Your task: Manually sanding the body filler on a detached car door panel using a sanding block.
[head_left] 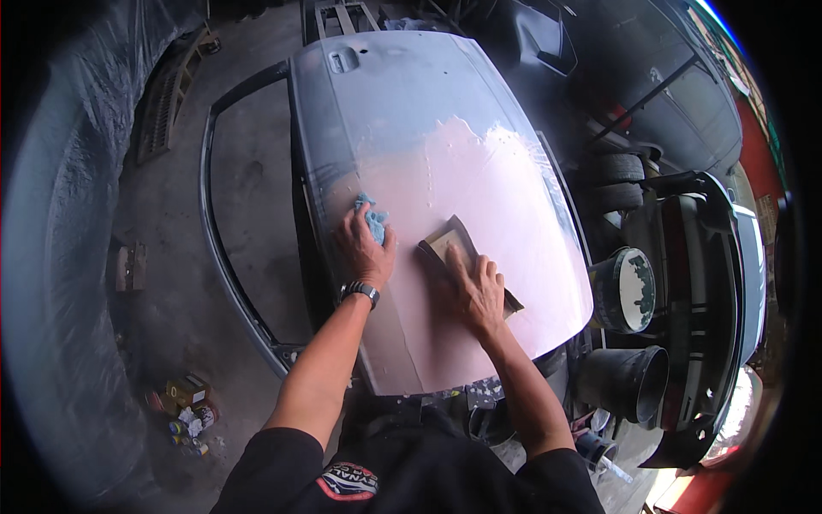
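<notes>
A car door [394, 94] lies flat in front of me, its outer skin grey at the far end and coated with pale pink filler nearer to me. My left hand [366, 247] is closed round a crumpled blue cloth [375, 224] and rests on the panel's left part. On the pink area, my right hand [478, 291] presses a sanding block [447, 243] wrapped in brown sandpaper, fingers stretched along its top. The sandpaper's edges curl up at the block's ends. The door's window frame [208, 188] extends to the left.
Right of the door stand a bucket with a white-smeared lid [635, 289] and a dark bucket [646, 384]. Stacked tyres [612, 182] and car bumpers [711, 291] lie beyond. Plastic sheeting [77, 257] hangs at left; small cans and boxes [188, 394] sit on the floor.
</notes>
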The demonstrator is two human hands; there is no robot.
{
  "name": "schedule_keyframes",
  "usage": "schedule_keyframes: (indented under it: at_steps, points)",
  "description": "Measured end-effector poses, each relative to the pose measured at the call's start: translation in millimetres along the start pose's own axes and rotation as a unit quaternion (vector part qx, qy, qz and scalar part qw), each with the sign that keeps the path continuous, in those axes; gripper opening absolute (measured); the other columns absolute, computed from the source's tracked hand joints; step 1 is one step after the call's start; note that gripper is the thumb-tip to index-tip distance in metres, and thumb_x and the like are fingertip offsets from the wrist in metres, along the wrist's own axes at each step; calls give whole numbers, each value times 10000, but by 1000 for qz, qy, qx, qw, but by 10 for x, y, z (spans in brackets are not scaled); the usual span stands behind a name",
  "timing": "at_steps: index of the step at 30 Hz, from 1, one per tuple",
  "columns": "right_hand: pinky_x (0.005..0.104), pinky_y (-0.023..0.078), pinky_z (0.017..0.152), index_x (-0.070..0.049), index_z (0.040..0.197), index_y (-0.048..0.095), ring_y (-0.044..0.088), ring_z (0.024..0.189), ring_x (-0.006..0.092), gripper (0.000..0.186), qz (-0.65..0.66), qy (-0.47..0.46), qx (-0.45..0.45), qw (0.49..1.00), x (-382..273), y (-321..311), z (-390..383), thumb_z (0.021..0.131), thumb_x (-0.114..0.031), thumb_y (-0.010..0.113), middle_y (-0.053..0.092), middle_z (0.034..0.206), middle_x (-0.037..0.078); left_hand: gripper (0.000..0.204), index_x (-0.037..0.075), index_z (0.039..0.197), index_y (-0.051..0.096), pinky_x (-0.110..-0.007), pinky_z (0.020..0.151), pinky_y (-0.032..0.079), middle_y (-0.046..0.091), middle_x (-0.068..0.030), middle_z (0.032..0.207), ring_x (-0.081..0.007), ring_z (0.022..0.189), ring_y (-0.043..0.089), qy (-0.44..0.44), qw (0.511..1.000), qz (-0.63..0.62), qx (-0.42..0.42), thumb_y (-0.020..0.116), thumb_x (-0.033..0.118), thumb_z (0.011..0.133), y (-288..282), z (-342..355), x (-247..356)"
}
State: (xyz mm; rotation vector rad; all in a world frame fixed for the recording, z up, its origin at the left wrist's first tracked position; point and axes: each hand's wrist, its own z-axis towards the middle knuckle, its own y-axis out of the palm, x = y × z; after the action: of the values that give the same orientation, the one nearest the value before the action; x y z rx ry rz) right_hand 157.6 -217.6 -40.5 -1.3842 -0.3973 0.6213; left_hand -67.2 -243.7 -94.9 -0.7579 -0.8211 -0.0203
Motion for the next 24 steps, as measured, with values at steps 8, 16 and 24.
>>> schedule_keyframes:
  at_steps: [8, 16, 24]
  points:
    - [495, 475, 855, -185, 1481, 474, 568, 1086, 381, 618, -9, 73, 47, 996, 491, 162, 1802, 938, -411, 661, 558, 1188, 201, 574, 73, 1374, 500, -502, 1054, 391, 517, -189, 1321, -388, 1236, 476, 27, 999, -24, -25, 707, 205, 855, 84, -46, 160]
    - [482, 469, 785, -240, 1558, 411, 552, 1029, 382, 712, -20, -51, 11, 998, -67, 230, 160, 913, -411, 659, 534, 1164, 211, 559, 93, 1366, 509, -498, 1055, 390, 520, -180, 1325, -384, 1231, 482, 7, 999, 27, -24, 710, 236, 865, -88, 0, -18]
    - [469, 490, 838, -218, 1461, 475, 564, 1074, 363, 622, -11, -11, 69, 997, 324, 281, 1738, 917, -451, 665, 546, 1169, 178, 587, 71, 1367, 505, -499, 1061, 385, 520, -189, 1317, -384, 1234, 482, 40, 999, -12, -15, 726, 248, 852, 71, -53, 132]
